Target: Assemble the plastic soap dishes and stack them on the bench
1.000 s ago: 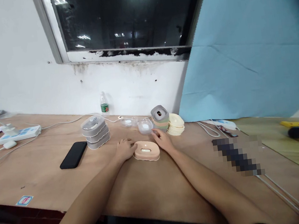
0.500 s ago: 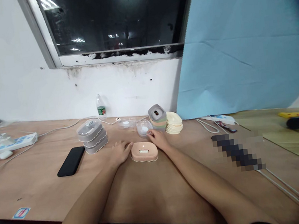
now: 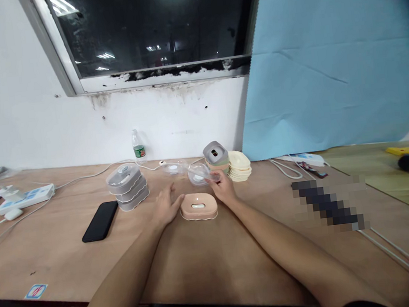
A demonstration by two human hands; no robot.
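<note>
Plywood bench (image 3: 217,265), stained window (image 3: 153,31) above — pink soap dish (image 3: 198,206) at centre

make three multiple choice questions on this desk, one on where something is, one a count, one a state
1. Where does the black phone lie?
a) left of the grey stack
b) on the power strip
c) right of the peach dish

2. How many tiers has the grey stack?
a) two
b) three
c) five

3. How is the right hand set?
a) pinching the clear plastic dish
b) flat on the desk
c) clenched on nothing

1 a: the phone lies left of the stack.
2 b: three tiers show, one on another.
3 a: its fingers close on the dish's rim.
</note>
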